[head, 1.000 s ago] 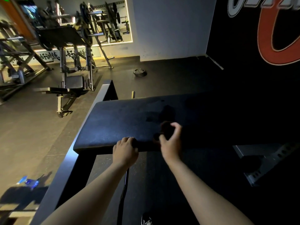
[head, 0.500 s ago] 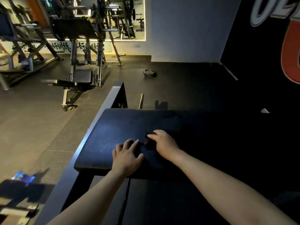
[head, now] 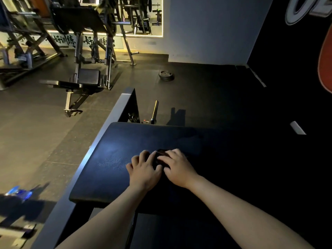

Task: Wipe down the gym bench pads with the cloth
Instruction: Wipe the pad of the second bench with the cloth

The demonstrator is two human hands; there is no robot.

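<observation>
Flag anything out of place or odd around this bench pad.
A weight plate lies loose on the floor beyond the bench pad, and a short bar lies past the pad's far edge. Both look left out. The pad's lit part shows no damage.

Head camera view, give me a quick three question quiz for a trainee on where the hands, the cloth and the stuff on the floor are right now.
1. True or false: the left hand and the right hand both rest on the bench pad.
2. Multiple choice: what lies on the floor beyond the far end of the pad? A) weight plate B) kettlebell C) folded towel
3. Fill the gap: the dark cloth sits on the pad between the fingers of the two ___.

Key: 1 true; 2 A; 3 hands.
</observation>
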